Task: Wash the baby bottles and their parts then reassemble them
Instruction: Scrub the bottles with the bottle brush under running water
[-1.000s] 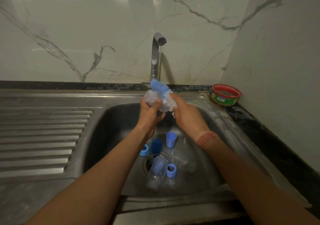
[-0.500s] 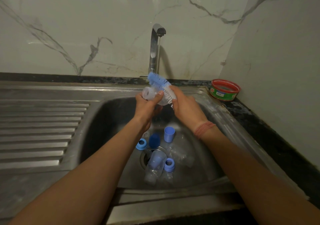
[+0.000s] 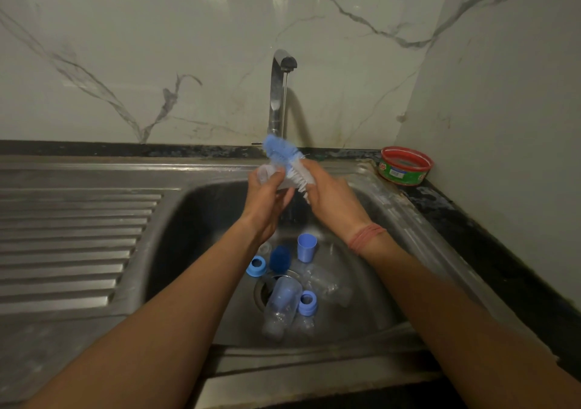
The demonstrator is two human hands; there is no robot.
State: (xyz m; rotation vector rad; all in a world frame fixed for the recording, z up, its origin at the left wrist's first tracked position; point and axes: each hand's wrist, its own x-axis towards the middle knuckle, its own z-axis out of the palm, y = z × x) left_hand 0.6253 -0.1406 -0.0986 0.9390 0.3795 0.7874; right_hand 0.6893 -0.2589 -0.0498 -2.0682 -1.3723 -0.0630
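Over the steel sink (image 3: 176, 220), my left hand (image 3: 267, 198) grips a small clear bottle part (image 3: 267, 174). My right hand (image 3: 330, 195) grips a blue and white bottle brush (image 3: 284, 157) whose bristles lie against that part. A thin stream of water falls from the tap (image 3: 279, 94) onto them. In the basin lie clear baby bottles (image 3: 283, 301) (image 3: 327, 286), two light blue collar rings (image 3: 257, 265) (image 3: 307, 303), a light blue cap (image 3: 306, 246) and a dark blue cap (image 3: 279, 257).
A ribbed steel draining board (image 3: 72, 245) lies left of the basin. A red-rimmed green tub (image 3: 405, 166) stands on the dark counter at the back right corner. Marble walls close in behind and on the right.
The brush has shifted slightly across the clear part while both hands stay under the tap. The camera has tilted a little.
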